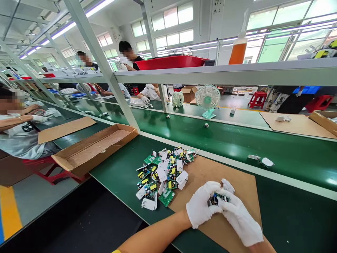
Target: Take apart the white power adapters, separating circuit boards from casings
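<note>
Both my hands wear white gloves and meet over a brown cardboard sheet (244, 189) on the green bench. Between them is a small circuit board (216, 199), mostly covered by the fingers. My left hand (202, 203) curls round its left side, and my right hand (238, 212) grips it from the right with bent fingers. Just behind my right fingers lies a white plastic piece (228, 185), partly hidden. Left of my hands spreads a pile of circuit boards (172, 172) with yellow components, mixed with white plastic covers.
Beyond the bench's pale edge runs a green conveyor belt (231, 140) carrying a white part (267, 162). An open cardboard tray (97, 146) stands at the left. A metal shelf (223, 74) crosses above. A small fan (207, 98) stands across the belt. Co-workers sit left and opposite.
</note>
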`<state>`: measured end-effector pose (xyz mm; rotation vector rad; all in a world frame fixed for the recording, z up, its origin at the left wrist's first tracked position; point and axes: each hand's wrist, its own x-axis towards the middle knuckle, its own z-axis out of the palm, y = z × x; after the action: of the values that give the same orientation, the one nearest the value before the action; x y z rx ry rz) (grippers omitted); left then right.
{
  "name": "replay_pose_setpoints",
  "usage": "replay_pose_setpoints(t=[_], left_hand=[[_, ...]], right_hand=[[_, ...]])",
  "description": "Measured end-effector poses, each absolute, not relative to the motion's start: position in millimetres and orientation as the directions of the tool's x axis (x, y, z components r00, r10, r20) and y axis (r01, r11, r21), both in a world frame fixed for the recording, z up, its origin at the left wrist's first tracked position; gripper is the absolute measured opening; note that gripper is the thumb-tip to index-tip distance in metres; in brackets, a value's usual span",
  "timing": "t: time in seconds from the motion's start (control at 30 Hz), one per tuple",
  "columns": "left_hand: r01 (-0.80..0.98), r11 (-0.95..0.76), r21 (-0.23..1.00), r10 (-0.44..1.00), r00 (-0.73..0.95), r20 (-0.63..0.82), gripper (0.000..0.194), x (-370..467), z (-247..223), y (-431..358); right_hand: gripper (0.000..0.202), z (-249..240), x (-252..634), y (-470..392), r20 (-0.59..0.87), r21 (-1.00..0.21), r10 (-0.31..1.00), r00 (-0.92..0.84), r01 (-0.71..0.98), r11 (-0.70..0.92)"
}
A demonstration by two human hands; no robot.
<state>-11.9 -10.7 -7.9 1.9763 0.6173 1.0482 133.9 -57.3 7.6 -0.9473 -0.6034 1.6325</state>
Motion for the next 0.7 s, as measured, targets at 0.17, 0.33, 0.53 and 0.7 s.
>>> replay_pose_setpoints(t=[0.17, 0.33, 0.53, 0.7], left_hand=[[0.16, -0.67, 0.725, 0.688, 0.502, 0.524, 0.032, -10, -3, -14], [0.309, -0.759, 0.573, 0.634, 0.549, 0.544, 0.016, -10, 1, -14], [0.446, -0.715, 0.539, 0.699, 0.449, 0.556, 0.034, -9, -2, -17], [0.49, -0.732, 0.473, 0.681, 0.518, 0.518, 0.029, -7, 2, -21]], right_hand=[[0.028, -8, 136, -57, -0.252, -0.736, 0.967, -0.036, -0.642, -0.215], [0.039, -8, 136, -59, -0.251, -0.71, 0.968, -0.001, -0.68, -0.185], [0.044, 3, 131, -59, -0.224, -0.852, 0.963, 0.147, -0.509, -0.121], [0.039, -5, 128, -57, -0.178, -0.892, 0.962, 0.207, -0.447, -0.068]])
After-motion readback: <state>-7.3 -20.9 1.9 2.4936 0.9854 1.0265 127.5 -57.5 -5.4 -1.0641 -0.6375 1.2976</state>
